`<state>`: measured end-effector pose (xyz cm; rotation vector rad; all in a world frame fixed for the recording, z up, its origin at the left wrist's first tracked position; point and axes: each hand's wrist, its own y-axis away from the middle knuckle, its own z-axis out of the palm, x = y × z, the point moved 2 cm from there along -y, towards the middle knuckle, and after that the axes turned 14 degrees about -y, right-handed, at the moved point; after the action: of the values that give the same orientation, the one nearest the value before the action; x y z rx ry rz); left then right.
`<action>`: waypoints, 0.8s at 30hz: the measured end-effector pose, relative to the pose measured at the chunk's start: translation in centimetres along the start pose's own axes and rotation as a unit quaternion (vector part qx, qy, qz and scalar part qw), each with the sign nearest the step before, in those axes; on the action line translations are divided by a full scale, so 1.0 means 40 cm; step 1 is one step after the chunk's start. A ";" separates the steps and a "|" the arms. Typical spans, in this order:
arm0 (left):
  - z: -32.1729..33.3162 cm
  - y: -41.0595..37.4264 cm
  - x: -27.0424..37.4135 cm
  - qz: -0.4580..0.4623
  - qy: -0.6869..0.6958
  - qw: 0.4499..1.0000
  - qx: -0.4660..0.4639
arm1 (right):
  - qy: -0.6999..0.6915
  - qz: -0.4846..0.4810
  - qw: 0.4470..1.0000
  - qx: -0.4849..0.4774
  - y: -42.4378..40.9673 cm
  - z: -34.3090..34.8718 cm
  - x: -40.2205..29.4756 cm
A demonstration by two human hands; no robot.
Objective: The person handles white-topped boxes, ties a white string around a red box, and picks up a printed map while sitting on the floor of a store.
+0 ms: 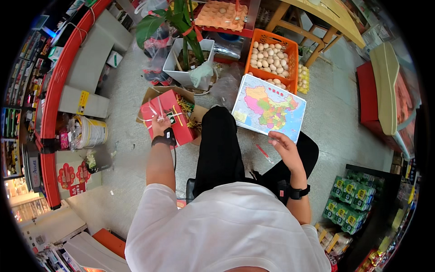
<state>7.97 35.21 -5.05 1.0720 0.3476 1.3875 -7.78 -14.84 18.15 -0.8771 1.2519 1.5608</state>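
My left hand [161,124] is palm up at a red box [188,130], its bent fingers hooked on the pale ribbon [149,119] tied around it. The box sits tilted over an open cardboard carton [163,89], where yellow cords [185,104] show beside it. My right hand [284,147] hovers by the lower edge of a stack of printed sheets [249,102], fingers apart and holding nothing. A coloured map of China covers the top sheet. The stack lies between my right knee and an orange plastic crate [293,51] of eggs [270,59].
A white planter [176,76] with a leafy plant stands ahead, beside wrapped bottles [158,54]. Egg trays [221,15] are behind. A white bucket [93,132] stands left. Green packs [350,200] are stacked right. A red-and-clear strip [264,153] lies on the floor.
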 end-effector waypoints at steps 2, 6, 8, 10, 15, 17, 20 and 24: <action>-0.026 -0.015 0.013 -0.010 0.008 1.000 -0.026 | -0.007 0.014 1.000 -0.014 -0.013 0.017 -0.002; -0.001 0.029 -0.011 -0.023 -0.003 1.000 -0.005 | 0.000 0.032 0.999 -0.009 -0.015 0.014 0.007; 0.011 0.057 0.003 -0.006 -0.011 0.999 -0.035 | 0.011 0.033 0.999 -0.016 -0.022 0.013 0.013; 0.072 0.095 0.009 -0.003 0.090 0.996 -0.001 | 0.026 0.034 0.999 -0.018 -0.019 0.009 0.016; 0.044 0.050 0.099 0.059 0.230 0.971 -0.038 | 0.023 0.045 0.998 -0.031 -0.027 0.020 0.005; 0.066 0.051 0.102 0.066 0.262 0.963 -0.019 | 0.026 0.047 0.998 -0.017 -0.018 0.009 0.010; 0.088 0.044 0.142 -0.028 0.312 0.946 -0.078 | 0.035 0.053 0.998 -0.009 -0.015 -0.004 0.023; 0.112 0.054 0.149 -0.024 0.346 0.933 -0.097 | 0.031 0.066 0.997 -0.009 -0.025 -0.015 0.042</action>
<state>11.36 38.41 1.15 0.3776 0.7231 1.6891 -7.37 -14.97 16.15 -0.8754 1.3671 1.6613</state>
